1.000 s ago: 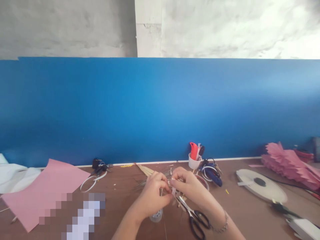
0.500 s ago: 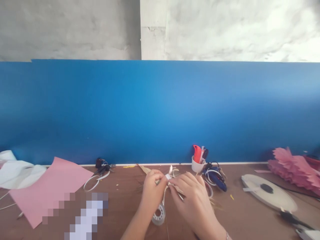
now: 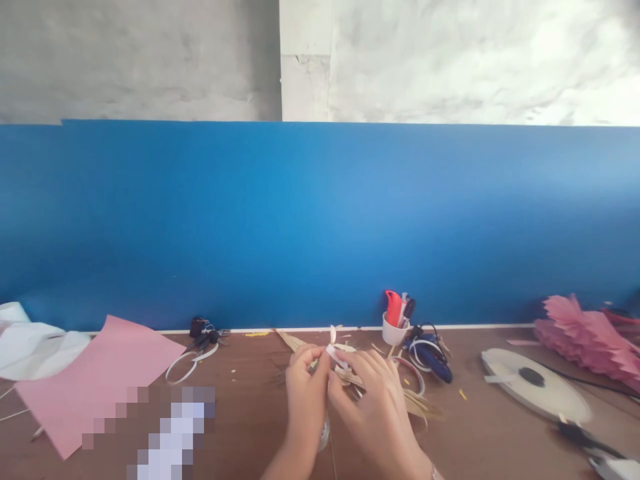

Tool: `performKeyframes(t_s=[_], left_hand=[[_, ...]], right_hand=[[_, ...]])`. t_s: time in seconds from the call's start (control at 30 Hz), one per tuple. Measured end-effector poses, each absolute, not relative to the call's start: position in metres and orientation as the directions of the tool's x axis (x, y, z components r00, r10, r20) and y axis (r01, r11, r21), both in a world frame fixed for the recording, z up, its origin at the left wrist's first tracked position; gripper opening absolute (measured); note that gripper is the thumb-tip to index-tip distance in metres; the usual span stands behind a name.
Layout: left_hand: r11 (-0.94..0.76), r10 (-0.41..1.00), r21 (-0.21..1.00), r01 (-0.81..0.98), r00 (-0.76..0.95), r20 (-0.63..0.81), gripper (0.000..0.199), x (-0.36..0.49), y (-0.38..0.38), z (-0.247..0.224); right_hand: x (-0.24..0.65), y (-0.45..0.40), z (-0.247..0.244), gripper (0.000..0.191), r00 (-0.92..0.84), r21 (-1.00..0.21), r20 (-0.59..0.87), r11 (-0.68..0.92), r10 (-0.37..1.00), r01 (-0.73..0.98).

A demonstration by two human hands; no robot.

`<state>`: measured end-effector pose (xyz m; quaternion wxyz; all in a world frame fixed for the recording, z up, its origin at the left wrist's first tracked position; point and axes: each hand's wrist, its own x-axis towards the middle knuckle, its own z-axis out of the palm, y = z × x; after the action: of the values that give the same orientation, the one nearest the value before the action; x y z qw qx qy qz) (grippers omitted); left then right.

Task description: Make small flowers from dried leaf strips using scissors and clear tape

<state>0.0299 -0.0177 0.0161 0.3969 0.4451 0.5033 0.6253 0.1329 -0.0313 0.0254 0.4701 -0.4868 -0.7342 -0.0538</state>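
Observation:
My left hand (image 3: 307, 383) is closed in a pinch around a small white strip (image 3: 338, 359), whose material I cannot make out. A pale pointed tip (image 3: 333, 335) sticks up just above the pinch. On the strip's other side, my right hand (image 3: 375, 397) grips it between thumb and fingertips. Dry, straw-coloured husk strips (image 3: 420, 405) lie on the table behind and beside my right hand. A roll of clear tape (image 3: 325, 437) is mostly covered by my left wrist. Close to my right fingers lies a reddish-white ring (image 3: 416, 375), partly hidden.
A white cup (image 3: 395, 332) with a red-handled tool and pens stands against the blue board (image 3: 320, 220). Beside it lies a dark blue tool (image 3: 434, 365) with cord. Pink paper (image 3: 103, 380) is at left; an oval cream object (image 3: 550, 393) and pink ruffled paper (image 3: 585, 340) are at right.
Both hands have shifted slightly, the right one tilting and opening more room at the strip, so more white shows. My left wrist now covers most of the tape roll.

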Motion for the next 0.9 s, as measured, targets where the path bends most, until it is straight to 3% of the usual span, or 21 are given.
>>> performKeyframes(t_s=[0.07,0.3,0.43,0.57,0.73,0.9], left_hand=[[-0.194,0.941,0.978,-0.08,-0.296,0.163,0.015,0.032,-0.018,0.012],[-0.243,0.942,0.944,-0.224,-0.288,0.174,0.027,0.042,-0.02,-0.001],[-0.252,0.905,0.957,-0.146,-0.385,0.18,0.022,0.041,-0.021,-0.003],[-0.254,0.876,0.965,-0.065,-0.438,0.201,0.015,0.039,-0.024,-0.003],[-0.261,0.904,0.952,-0.158,-0.387,0.183,0.019,0.04,-0.024,-0.002],[-0.268,0.919,0.928,-0.259,-0.359,0.165,0.026,0.041,-0.023,-0.001]], right_hand=[[0.132,-0.029,0.023,0.012,-0.046,-0.409,0.745,0.51,0.665,0.757],[0.133,-0.026,0.021,0.016,0.002,-0.419,0.749,0.472,0.663,0.776],[0.13,-0.03,0.019,0.014,-0.013,-0.404,0.768,0.499,0.641,0.767],[0.125,-0.032,0.017,0.015,0.022,-0.558,0.673,0.488,0.74,0.671],[0.123,-0.033,0.024,0.02,0.096,-0.847,0.369,0.292,0.924,0.445],[0.127,-0.028,0.026,0.024,0.136,-0.909,0.286,0.223,0.949,0.353]])
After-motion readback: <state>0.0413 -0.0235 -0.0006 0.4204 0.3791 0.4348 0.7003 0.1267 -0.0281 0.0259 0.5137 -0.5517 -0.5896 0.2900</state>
